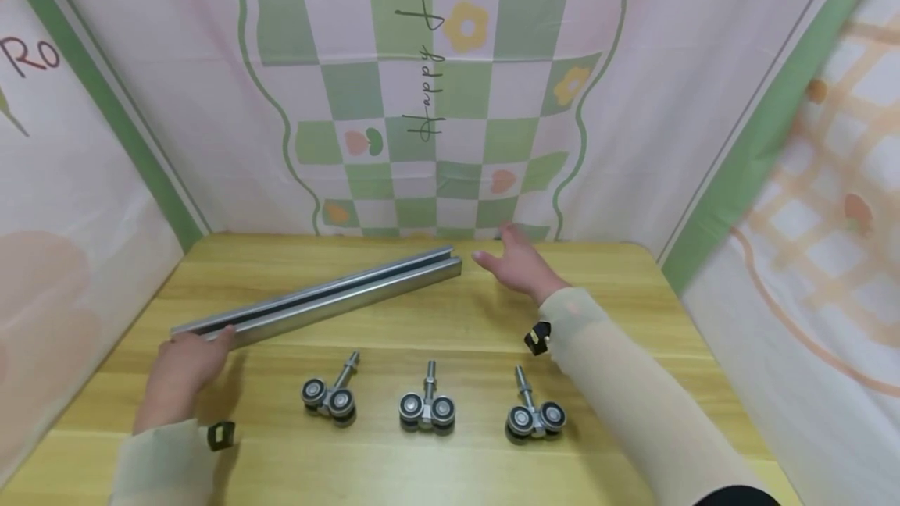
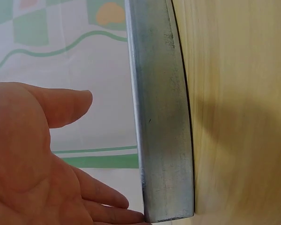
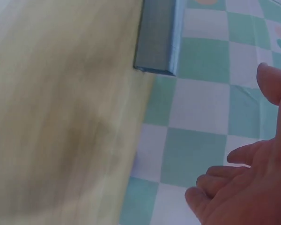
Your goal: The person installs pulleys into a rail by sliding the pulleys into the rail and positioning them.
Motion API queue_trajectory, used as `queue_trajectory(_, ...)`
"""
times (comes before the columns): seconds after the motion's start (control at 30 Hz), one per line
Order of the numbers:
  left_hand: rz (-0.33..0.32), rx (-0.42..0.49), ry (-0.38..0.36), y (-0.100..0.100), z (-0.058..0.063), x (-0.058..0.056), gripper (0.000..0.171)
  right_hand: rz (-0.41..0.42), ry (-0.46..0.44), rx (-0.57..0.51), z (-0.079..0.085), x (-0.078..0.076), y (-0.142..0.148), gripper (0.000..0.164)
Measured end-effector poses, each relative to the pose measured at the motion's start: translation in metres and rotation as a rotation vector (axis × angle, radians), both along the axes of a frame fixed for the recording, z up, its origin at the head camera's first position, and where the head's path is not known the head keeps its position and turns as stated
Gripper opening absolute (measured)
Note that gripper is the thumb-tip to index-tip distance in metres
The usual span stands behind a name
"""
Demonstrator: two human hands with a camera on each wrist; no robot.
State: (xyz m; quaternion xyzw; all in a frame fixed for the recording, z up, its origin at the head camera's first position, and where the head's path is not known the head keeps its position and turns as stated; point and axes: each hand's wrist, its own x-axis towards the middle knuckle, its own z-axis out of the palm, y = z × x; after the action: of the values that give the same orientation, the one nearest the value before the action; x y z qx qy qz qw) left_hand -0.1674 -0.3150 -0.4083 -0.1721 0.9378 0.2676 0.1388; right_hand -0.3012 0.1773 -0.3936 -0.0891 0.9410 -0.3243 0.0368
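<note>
A slotted metal channel rail (image 1: 337, 295) lies slantwise on the wooden table, its right end farther back. At its left end is my left hand (image 1: 188, 369); in the left wrist view the thumb stands apart from the rail (image 2: 164, 126) and the fingertips (image 2: 124, 214) reach its lower end. My right hand (image 1: 520, 262) is just beyond the rail's right end, holding nothing, thumb spread from the fingers. In the right wrist view a gap separates this hand (image 3: 253, 173) from the rail end (image 3: 157, 51).
Three roller trolleys with threaded bolts stand in a row nearer me: a left one (image 1: 330, 397), a middle one (image 1: 426, 408) and a right one (image 1: 534, 416). A printed curtain (image 1: 436, 100) hangs behind the wooden table (image 1: 337, 475), with more cloth at both sides.
</note>
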Motion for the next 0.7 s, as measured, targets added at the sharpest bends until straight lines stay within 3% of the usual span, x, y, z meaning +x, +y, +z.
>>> queue_trajectory(0.27, -0.024, -0.01, -0.001, -0.003, -0.004, 0.0, 0.111, 0.038, -0.027, -0.027, -0.013, -0.006, -0.023, 0.082)
queue_trajectory(0.5, -0.142, -0.087, 0.024, -0.004, -0.007, -0.002, 0.099, 0.068, -0.053, -0.011, -0.027, -0.013, -0.033, 0.076)
queue_trajectory(0.7, -0.16, -0.115, 0.038, -0.006, -0.008, -0.003, 0.094, 0.145, -0.071, 0.043, -0.033, -0.012, -0.043, 0.068)
